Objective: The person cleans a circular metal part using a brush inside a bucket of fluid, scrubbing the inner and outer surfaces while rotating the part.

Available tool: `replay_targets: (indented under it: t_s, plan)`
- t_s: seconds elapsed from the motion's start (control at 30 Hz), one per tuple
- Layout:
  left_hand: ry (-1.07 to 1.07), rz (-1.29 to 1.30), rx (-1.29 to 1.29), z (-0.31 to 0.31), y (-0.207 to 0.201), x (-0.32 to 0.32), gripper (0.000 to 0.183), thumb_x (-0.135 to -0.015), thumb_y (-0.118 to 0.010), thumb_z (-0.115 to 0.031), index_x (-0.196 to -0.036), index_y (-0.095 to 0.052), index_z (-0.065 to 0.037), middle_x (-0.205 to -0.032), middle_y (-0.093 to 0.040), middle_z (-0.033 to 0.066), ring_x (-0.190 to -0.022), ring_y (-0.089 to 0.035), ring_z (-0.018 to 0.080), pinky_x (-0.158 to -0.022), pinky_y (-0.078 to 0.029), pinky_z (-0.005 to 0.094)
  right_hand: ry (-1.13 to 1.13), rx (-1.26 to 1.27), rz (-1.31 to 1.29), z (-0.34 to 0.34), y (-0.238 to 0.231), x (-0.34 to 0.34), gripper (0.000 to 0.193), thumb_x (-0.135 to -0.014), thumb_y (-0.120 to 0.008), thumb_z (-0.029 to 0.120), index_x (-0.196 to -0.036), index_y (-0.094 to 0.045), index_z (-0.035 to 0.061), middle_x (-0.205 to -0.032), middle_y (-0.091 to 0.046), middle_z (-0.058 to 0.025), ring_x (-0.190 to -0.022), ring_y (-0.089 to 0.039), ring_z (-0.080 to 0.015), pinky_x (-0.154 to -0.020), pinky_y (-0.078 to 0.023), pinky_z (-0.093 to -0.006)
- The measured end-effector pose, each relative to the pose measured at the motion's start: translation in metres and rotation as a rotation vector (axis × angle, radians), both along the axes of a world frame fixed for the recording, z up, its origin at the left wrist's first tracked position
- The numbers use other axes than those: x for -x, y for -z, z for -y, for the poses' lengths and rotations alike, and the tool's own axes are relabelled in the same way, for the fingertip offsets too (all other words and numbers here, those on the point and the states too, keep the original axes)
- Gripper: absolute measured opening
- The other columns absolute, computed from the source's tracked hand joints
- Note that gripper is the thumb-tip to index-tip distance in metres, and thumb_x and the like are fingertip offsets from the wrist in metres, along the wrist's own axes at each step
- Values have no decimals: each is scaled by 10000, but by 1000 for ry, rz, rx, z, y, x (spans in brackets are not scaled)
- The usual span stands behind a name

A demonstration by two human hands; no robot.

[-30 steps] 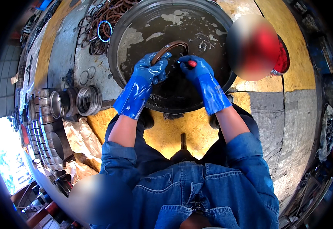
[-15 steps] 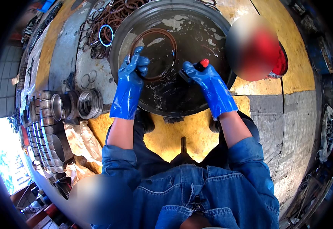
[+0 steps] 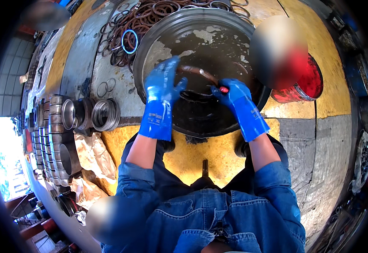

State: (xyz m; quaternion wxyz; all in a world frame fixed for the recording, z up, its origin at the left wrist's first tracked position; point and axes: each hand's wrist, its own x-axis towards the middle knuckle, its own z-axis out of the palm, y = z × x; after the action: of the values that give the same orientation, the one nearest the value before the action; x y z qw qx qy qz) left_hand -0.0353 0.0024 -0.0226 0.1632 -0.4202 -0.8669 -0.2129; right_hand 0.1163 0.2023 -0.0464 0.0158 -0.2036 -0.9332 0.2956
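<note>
Far left of frame: metal cylinder sleeves [image 3: 59, 139] stacked in rows, two shiny rings [image 3: 103, 114] beside, likely staged within reach. Upper left: heap of brown rubber rings [image 3: 129, 25], one blue ring [image 3: 130, 41] among them. Centre: round metal basin [image 3: 150, 46] with dark liquid. Left hand [image 3: 163, 86], blue glove, fingers closed on brown seal ring [image 3: 198, 71], held above liquid so drips fall inside. Right hand [image 3: 234, 95], fingers closed on red-tipped tool [image 3: 223, 89], against ring. Right: red container [image 3: 306, 86].
</note>
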Motion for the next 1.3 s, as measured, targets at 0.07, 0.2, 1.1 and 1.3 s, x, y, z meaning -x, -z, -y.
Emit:
replay_targets:
  t_s: [0.07, 0.2, 1.1, 1.3]
  plan:
    - [180, 89, 67, -1, 4, -7, 599, -787, -799, -219, -1348, -603, -145, -1173, -718, 110, -1049, -692, 339, -901, -550, 465, -138, -167, 45, 11, -6, 6, 293, -852, -744, 343, -1077, -750, 156, -1022, -729, -138, -967, -691, -377, -848, -557, -467]
    - [169, 692, 193, -1, -5, -18, 455, -862, -764, -187, -1300, -646, -146, -1046, -734, 55, -902, -698, 229, -796, -564, 376, -124, -73, -232, 11, 23, 3, 262, -867, -759, 272, -1103, -756, 159, -1051, -746, -125, -984, -712, -339, -886, -560, -410]
    - [-104, 1513, -751, 9, 11, -6, 334, -955, -696, -159, -1276, -682, -69, -725, -653, 24, -471, -452, 55, -435, -310, 191, 512, 880, -19, 5, 35, 8, 228, -920, -714, 224, -1016, -745, 19, -853, -738, -36, -761, -656, -117, -709, -524, -276]
    - [-128, 1564, -780, 22, 8, 7, 374, -969, -666, -151, -1327, -637, -48, -715, -630, 17, -445, -428, 56, -418, -309, 202, 238, 699, -479, 16, 15, 8, 183, -918, -699, 142, -1066, -747, 46, -924, -752, -86, -843, -696, -150, -802, -556, -298]
